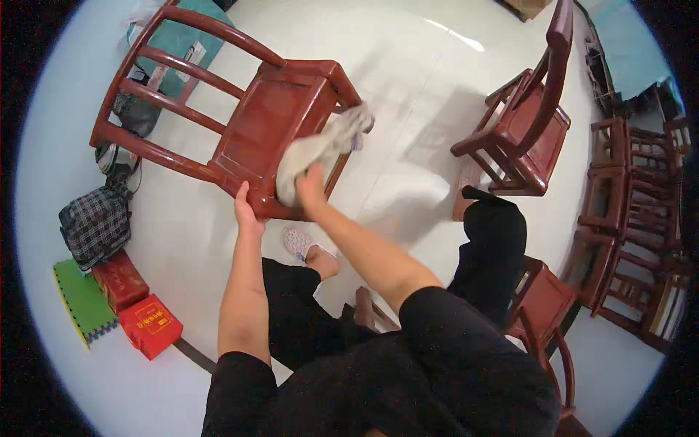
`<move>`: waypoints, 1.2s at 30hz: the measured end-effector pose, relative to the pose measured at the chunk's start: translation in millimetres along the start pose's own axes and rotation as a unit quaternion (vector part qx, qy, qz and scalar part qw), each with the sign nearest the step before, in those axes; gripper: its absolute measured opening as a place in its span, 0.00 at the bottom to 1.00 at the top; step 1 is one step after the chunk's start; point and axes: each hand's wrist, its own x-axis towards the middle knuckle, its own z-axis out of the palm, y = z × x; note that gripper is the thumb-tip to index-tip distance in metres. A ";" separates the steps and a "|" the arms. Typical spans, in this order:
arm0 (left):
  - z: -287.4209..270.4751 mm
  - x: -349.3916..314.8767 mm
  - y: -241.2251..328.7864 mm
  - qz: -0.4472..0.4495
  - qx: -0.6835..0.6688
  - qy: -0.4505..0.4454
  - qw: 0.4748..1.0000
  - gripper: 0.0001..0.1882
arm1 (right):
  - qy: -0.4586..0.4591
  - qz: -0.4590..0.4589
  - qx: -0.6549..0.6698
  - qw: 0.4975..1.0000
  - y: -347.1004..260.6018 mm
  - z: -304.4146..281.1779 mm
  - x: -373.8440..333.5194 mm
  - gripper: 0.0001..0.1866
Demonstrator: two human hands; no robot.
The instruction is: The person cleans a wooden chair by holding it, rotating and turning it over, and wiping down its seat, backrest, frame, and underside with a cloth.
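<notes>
A reddish-brown wooden chair (266, 120) is tilted in front of me, its slatted back pointing to the far left. My left hand (249, 211) grips the near corner of its seat, the rest of the fingers hidden behind the wood. A pale, blotchy cloth (320, 149) lies bunched along the seat's right edge and trails past the far corner. My right hand (312, 188) is closed on the near part of this cloth, pressing it against the chair's edge.
Another wooden chair (535, 131) stands at the right, with a third chair (546, 298) close by my right side. Stacked chairs (611, 197) line the right wall. A plaid bag (96, 226), a red box (151, 325) and a green foam mat (81, 298) lie at the left.
</notes>
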 end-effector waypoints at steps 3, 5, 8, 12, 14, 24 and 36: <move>-1.4 0.0 7.4 0.007 -0.016 0.006 1.000 0.24 | -0.055 -0.087 -0.043 0.994 14.4 4.6 -38.2 0.23; 25.6 6.5 -7.5 0.002 -0.023 -0.023 0.999 0.24 | -0.146 -0.005 -0.010 0.989 30.8 -23.9 -6.7 0.20; 3.5 3.0 -9.2 0.022 0.012 -0.016 1.000 0.23 | -0.454 0.049 -0.069 0.887 9.8 -58.4 -7.7 0.21; -19.1 11.2 -4.7 0.048 -0.033 0.018 0.998 0.23 | -0.439 0.193 0.168 0.861 -12.2 -107.5 -47.5 0.16; -18.7 17.8 -6.4 0.023 -0.068 -0.008 0.997 0.24 | -0.322 0.352 0.385 0.790 -10.8 -144.8 -46.8 0.20; -14.6 30.6 3.0 0.052 -0.062 -0.002 0.997 0.21 | -0.294 -0.066 -0.556 0.775 13.7 -143.6 -32.8 0.20; -10.6 29.4 6.5 0.063 -0.064 0.014 0.996 0.20 | -0.424 -0.250 -0.467 0.734 -72.0 -97.3 35.4 0.18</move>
